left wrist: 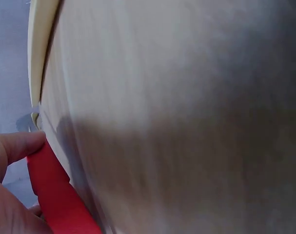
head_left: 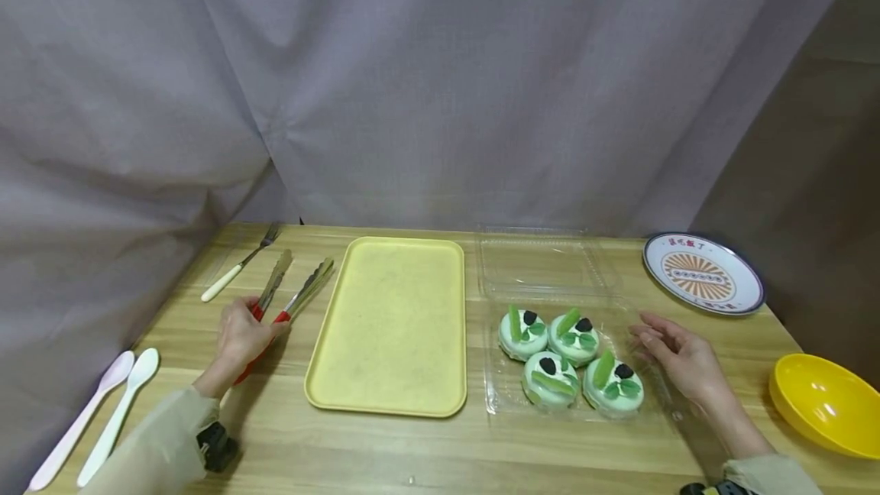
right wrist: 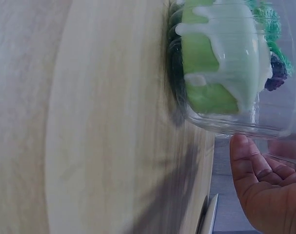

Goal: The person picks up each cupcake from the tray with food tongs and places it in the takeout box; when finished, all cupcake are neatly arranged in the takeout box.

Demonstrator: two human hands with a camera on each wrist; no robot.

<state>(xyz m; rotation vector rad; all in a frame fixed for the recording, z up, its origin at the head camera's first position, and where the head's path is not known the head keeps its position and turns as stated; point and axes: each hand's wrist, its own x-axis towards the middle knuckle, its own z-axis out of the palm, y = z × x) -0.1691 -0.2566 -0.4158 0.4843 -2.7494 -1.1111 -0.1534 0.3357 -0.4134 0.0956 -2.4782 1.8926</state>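
Observation:
My left hand (head_left: 244,334) grips metal tongs (head_left: 280,315) by their red handles; the metal arms stand apart and point away from me. In the left wrist view, the thumb and fingers lie against the red handle (left wrist: 65,195). On the right, my right hand (head_left: 684,357) rests at the right side of a clear plastic container (head_left: 491,384), thumb at its wall and fingers relaxed. Several round pale-green cakes (head_left: 550,380) with dark berries and green leaves sit inside it. The container's clear lid (head_left: 536,258) is folded back behind it.
A yellow rectangular tray (head_left: 385,327) lies between the tongs and the container. At left are a fork (head_left: 241,262) and two pale spoons (head_left: 120,415). A patterned plate (head_left: 704,273) and yellow bowl (head_left: 828,403) stand at right. Grey cloth (head_left: 440,82) hangs behind the table.

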